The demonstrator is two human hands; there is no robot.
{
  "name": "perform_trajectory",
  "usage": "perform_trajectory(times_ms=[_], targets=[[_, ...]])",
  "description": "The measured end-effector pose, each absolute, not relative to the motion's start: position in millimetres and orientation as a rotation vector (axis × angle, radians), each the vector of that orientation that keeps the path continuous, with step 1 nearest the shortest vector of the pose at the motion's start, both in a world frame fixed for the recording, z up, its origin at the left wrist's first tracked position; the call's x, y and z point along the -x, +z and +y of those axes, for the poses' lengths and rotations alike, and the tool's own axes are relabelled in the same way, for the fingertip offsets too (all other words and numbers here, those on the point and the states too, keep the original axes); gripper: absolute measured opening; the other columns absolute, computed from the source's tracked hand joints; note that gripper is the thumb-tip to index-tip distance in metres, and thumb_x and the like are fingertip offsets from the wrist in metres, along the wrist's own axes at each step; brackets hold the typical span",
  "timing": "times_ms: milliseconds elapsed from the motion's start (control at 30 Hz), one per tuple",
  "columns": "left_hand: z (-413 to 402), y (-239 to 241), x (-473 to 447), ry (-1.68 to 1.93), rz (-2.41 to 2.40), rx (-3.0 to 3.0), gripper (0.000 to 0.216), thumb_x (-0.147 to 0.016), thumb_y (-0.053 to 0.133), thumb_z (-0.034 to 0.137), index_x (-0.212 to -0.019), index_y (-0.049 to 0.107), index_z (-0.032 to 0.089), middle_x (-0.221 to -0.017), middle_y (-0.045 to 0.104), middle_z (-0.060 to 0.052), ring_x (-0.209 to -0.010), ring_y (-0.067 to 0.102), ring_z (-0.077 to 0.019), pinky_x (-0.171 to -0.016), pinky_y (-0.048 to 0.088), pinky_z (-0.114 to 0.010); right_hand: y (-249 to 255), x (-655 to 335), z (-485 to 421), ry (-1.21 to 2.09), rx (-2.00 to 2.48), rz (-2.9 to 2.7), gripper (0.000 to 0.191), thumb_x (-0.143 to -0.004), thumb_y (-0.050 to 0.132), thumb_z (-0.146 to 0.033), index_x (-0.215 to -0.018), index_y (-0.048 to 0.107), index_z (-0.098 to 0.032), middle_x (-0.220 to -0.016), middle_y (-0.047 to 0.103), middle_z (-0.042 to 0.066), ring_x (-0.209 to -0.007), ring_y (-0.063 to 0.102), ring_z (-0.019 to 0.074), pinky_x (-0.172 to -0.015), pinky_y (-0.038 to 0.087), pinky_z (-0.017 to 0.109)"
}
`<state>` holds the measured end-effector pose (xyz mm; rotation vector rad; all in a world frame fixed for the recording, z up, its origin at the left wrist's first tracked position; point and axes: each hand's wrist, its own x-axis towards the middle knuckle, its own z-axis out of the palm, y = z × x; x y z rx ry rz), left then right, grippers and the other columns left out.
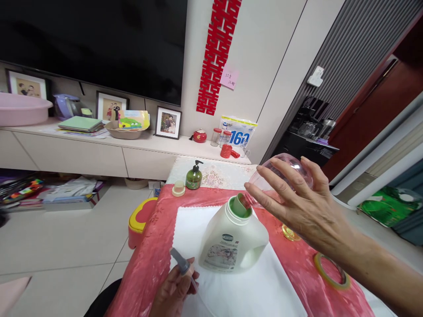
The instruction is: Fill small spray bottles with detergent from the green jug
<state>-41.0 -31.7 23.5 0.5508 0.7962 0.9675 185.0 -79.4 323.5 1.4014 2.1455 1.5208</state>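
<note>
My right hand (304, 207) grips a clear pinkish bottle (296, 167), tilted on its side with its neck at the open mouth of a white laundry detergent jug (238, 244). A green spout (237, 206) shows inside the jug's mouth; whether liquid is flowing I cannot make out. The jug stands upright on a white cloth (188, 229). In front of it, my left hand (173, 288) is closed around a grey pump head (180, 260) with a thin clear tube. A pale cap (179, 188) rests at the table's far left, beside a green pump bottle (194, 177).
A red cloth (142, 273) covers the table. Right of the jug lie a roll of tape (331, 270) and a small yellow-gold round thing (291, 232). Past the table stands a low cabinet (155, 156) with picture frames and jars. A red-and-yellow stool (137, 224) is at the left.
</note>
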Motion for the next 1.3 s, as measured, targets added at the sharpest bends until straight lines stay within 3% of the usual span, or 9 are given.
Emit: perform_trajectory(times_ms=[167, 400, 567, 667, 733, 933, 1067, 1300], targets=[[-32, 24, 41, 0.966, 0.793, -0.557, 0.055, -0.057, 0.093, 0.056, -0.098, 0.082, 0.021, -0.078, 0.074, -0.007, -0.065, 0.061, -0.0163, -0.066, 0.050, -0.030, 318, -186, -77, 1.584, -1.354, 2.197, 0.042, -0.095, 0.054, -0.007, -0.133, 0.056, -0.025, -0.141, 0.056, 0.008, -0.137, 0.048, 0.0310, -0.120, 0.027, 0.061], [-30, 21, 43, 0.964, 0.789, -0.577, 0.055, -0.059, 0.092, 0.056, -0.101, 0.081, 0.022, -0.078, 0.074, -0.007, -0.066, 0.061, -0.0162, -0.067, 0.050, -0.030, 313, -183, -77, 1.594, -1.383, 2.205, 0.040, -0.097, 0.052, -0.006, -0.131, 0.057, -0.025, -0.140, 0.057, 0.010, -0.132, 0.053, 0.0326, -0.114, 0.033, 0.061], [-23, 21, 48, 0.862, 0.734, -0.596, 0.054, -0.059, 0.095, 0.050, -0.103, 0.081, 0.021, -0.081, 0.076, -0.008, -0.069, 0.063, -0.0165, -0.070, 0.052, -0.031, 303, -197, -86, 1.471, -1.702, 2.194, 0.050, -0.093, 0.047, -0.001, -0.137, 0.054, -0.025, -0.143, 0.053, 0.014, -0.134, 0.049, 0.0373, -0.109, 0.035, 0.067], [-24, 29, 47, 0.873, 0.761, -0.597, 0.054, -0.059, 0.096, 0.048, -0.102, 0.080, 0.019, -0.080, 0.076, -0.006, -0.069, 0.064, -0.0144, -0.070, 0.051, -0.028, 298, -208, -105, 1.375, -1.963, 2.237, 0.045, -0.096, 0.056, -0.018, -0.140, 0.052, -0.023, -0.140, 0.054, 0.016, -0.130, 0.050, 0.0402, -0.105, 0.037, 0.067], [-26, 35, 46, 0.891, 0.745, -0.600, 0.055, -0.057, 0.097, 0.048, -0.099, 0.079, 0.017, -0.077, 0.075, -0.005, -0.066, 0.064, -0.0135, -0.068, 0.051, -0.027, 291, -212, -124, 1.192, -2.160, 2.343, 0.051, -0.098, 0.056, -0.035, -0.146, 0.048, -0.022, -0.140, 0.053, 0.017, -0.127, 0.052, 0.0403, -0.102, 0.042, 0.063], [-27, 44, 42, 0.877, 0.719, -0.597, 0.054, -0.063, 0.095, 0.041, -0.106, 0.075, 0.015, -0.081, 0.076, -0.005, -0.067, 0.066, -0.0123, -0.069, 0.052, -0.026, 226, -202, -181, 0.468, -2.532, 2.497, 0.067, -0.095, 0.057, -0.058, -0.151, 0.044, -0.023, -0.143, 0.055, 0.008, -0.124, 0.058, 0.0305, -0.098, 0.051, 0.046], [-28, 57, 42, 0.862, 0.701, -0.561, 0.049, -0.066, 0.094, 0.037, -0.106, 0.074, 0.015, -0.079, 0.076, -0.004, -0.069, 0.068, -0.0121, -0.068, 0.055, -0.024, 163, -193, -206, 0.248, -2.528, 2.458, 0.055, -0.098, 0.054, -0.047, -0.146, 0.046, -0.022, -0.138, 0.056, 0.009, -0.123, 0.056, 0.0263, -0.093, 0.052, 0.040], [-28, 82, 51, 0.895, 0.722, -0.499, 0.050, -0.066, 0.095, 0.032, -0.109, 0.075, 0.016, -0.083, 0.078, -0.004, -0.073, 0.071, -0.0128, -0.072, 0.060, -0.024, 105, -178, -227, 0.224, -2.541, 2.266, 0.052, -0.098, 0.047, -0.031, -0.149, 0.040, -0.022, -0.138, 0.050, 0.014, -0.123, 0.050, 0.0320, -0.095, 0.046, 0.051]])
